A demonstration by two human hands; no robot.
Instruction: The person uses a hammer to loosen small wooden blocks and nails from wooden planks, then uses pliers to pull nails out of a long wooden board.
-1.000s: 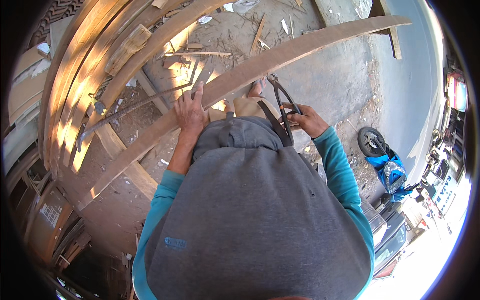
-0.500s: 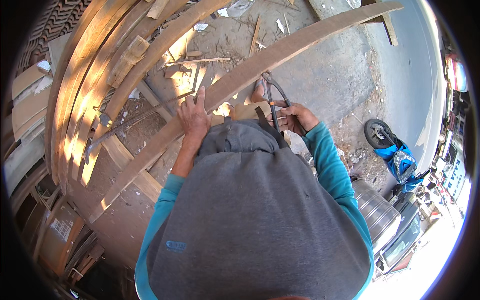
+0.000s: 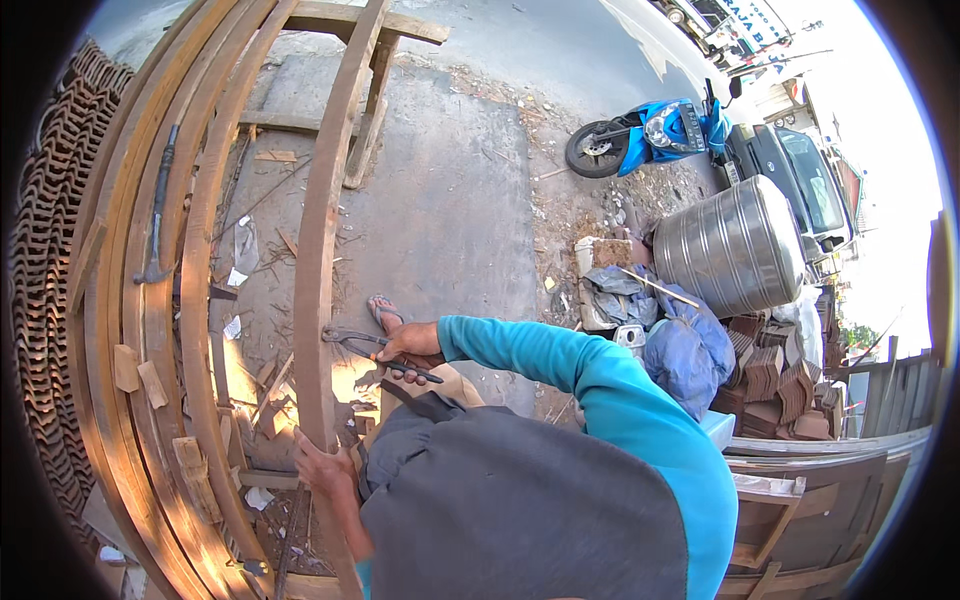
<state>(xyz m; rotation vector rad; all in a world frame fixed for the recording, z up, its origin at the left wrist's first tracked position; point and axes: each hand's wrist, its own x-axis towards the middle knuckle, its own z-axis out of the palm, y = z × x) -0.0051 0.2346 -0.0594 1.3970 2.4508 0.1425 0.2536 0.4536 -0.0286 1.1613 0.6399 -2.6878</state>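
A long wooden beam [image 3: 322,215] runs away from me, its far end over a wooden trestle [image 3: 370,110]. My left hand [image 3: 325,470] grips the near part of this beam, its fingers over the wood. My right hand [image 3: 412,352] is closed around the dark handles of a pair of pincers [image 3: 352,338]. The pincers' jaws are at the right edge of the beam, a little beyond my left hand. Whether they bite on anything there is too small to tell. My foot [image 3: 384,310] in a sandal shows just past the pincers.
Several curved beams [image 3: 205,250] lie at the left, with a hammer [image 3: 158,215] on them. Stacked roof tiles [image 3: 60,220] stand farther left. To the right are a blue motorcycle [image 3: 660,135], a steel tank [image 3: 730,245], and blue plastic bags [image 3: 690,350]. Wood scraps litter the floor.
The view has swung to the right, so the beam now runs nearly straight ahead. The pincers' jaws stay at the beam's edge, while their handles have turned relative to it. Both hands keep their holds.
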